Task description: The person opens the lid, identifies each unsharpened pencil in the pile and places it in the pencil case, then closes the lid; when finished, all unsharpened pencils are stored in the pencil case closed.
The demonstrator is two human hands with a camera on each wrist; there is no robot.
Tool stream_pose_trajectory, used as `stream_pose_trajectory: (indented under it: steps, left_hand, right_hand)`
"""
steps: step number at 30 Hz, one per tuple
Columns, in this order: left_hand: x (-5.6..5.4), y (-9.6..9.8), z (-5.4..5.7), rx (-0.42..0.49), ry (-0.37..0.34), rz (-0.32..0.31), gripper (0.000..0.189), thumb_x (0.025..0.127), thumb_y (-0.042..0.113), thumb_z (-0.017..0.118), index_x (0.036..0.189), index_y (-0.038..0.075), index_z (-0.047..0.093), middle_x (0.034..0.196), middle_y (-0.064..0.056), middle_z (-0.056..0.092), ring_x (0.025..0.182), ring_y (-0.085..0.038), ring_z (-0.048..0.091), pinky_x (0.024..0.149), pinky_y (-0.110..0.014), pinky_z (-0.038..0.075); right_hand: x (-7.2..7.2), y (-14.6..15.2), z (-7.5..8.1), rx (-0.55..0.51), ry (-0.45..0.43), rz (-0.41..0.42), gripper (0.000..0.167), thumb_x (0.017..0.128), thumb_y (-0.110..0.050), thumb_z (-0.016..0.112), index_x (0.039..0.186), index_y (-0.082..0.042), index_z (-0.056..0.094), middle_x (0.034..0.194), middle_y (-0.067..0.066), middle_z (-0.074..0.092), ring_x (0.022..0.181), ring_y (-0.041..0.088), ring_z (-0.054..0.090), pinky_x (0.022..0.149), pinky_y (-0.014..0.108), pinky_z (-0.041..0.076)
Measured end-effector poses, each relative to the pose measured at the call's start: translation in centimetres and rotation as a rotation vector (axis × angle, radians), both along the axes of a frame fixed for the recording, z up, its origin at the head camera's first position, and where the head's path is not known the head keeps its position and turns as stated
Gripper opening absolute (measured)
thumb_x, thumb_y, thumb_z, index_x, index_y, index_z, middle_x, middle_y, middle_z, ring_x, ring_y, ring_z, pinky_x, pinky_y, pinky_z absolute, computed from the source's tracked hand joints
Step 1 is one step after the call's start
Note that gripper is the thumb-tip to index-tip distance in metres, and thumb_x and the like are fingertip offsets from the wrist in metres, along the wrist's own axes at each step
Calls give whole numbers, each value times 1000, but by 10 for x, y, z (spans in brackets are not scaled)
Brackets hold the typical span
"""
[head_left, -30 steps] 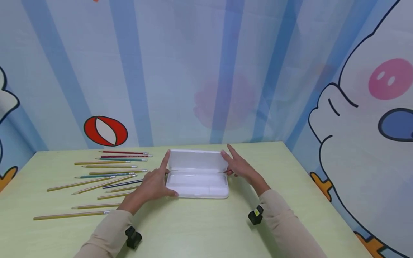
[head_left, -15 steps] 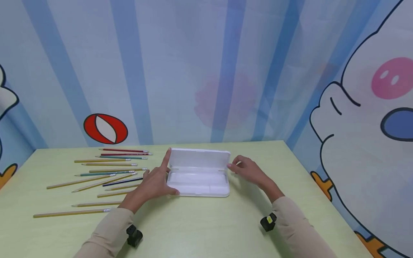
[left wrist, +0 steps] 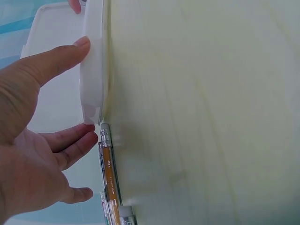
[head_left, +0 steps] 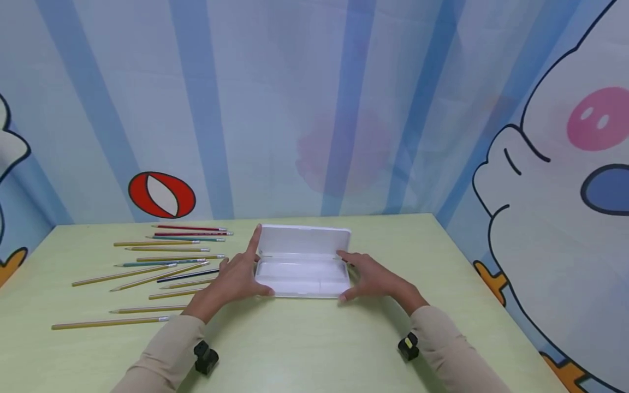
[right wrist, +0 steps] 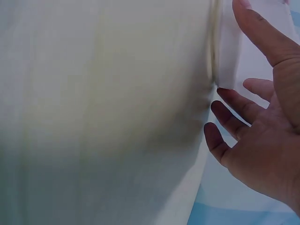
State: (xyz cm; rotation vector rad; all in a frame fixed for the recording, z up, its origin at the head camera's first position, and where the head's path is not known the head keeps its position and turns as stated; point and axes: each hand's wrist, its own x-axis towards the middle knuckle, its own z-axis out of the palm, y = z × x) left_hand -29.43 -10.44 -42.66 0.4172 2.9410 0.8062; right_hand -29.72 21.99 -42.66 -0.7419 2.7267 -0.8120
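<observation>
A white hinged pencil case lies on the table with its lid standing up and its tray uncovered. My left hand holds its left end, thumb on the front edge and index finger up along the lid's side. At the right end, my right hand spans the base, with the thumb at the front corner and the index finger near the hinge. Several pencils lie beside the left hand. In the left wrist view, an orange-yellow pencil points its eraser end at the case.
The pale yellow table meets a blue striped curtain at the back. Cartoon figures are printed on the right-hand cloth. Red, teal, dark and yellow pencils are spread over the table's left side.
My right hand has let go of the lid's right side, drawn away to the right, then come back lower onto the base's right end. The left hand has stayed in place.
</observation>
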Motion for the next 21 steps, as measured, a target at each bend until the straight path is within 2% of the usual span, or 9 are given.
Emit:
stream_pose_trajectory:
  steps: [4,12,21]
  left_hand:
    - [1,1,0,14,-6,3,144,65,35,94,160,22,-12,126,-18,65,120,-36,59,111,-75,16]
    - [2,3,1,21,-10,11,144,64,35,95,160,22,-12,126,-19,64,121,-37,58,111,-75,17]
    - [3,4,1,31,-7,2,143,64,35,95,161,21,-10,128,-19,64,121,-37,57,110,-73,20]
  right_hand:
    - [0,-1,-3,20,1,-27,108,70,-31,92,153,4,32,154,27,39,140,43,39,113,56,34]
    - [-5,-3,-5,72,16,-66,106,71,-41,89,154,-5,36,153,23,42,138,40,40,111,63,30]
    - [-7,-4,-5,83,-13,-91,104,71,-41,89,153,-6,38,154,23,41,143,41,36,111,70,24]
